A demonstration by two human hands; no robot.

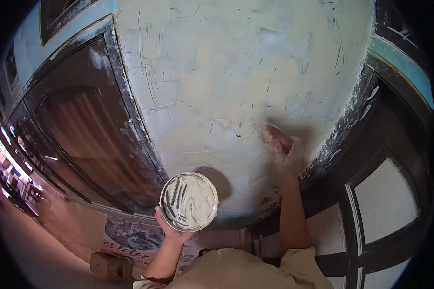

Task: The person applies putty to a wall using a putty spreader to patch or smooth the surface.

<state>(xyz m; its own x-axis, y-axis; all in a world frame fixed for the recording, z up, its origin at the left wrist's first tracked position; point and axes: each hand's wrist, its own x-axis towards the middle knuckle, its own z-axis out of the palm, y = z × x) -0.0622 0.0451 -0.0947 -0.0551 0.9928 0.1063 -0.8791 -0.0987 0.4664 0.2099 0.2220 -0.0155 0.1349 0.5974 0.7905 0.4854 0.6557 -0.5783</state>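
My left hand (172, 233) holds a round, shallow lid-like dish (216, 196) from below. Cream-coloured putty (190, 200) is smeared across it, with streaks scraped through. To the right, my right hand (289, 158) grips a flat reddish-brown scraper (278, 135), its edge against the wall or very near it. The wall (236, 72) carries a patchy coat of pale cream and bluish-white filler, with dark cracks and small pits showing. Most of my left fingers are hidden under the dish.
A dark-framed door with a curtained pane (84, 120) stands on the left. Dark panelled woodwork with pale panels (383, 200) borders the wall on the right. Low on the left are a brown box-like object (110, 266) and a printed sheet (132, 236) on the floor.
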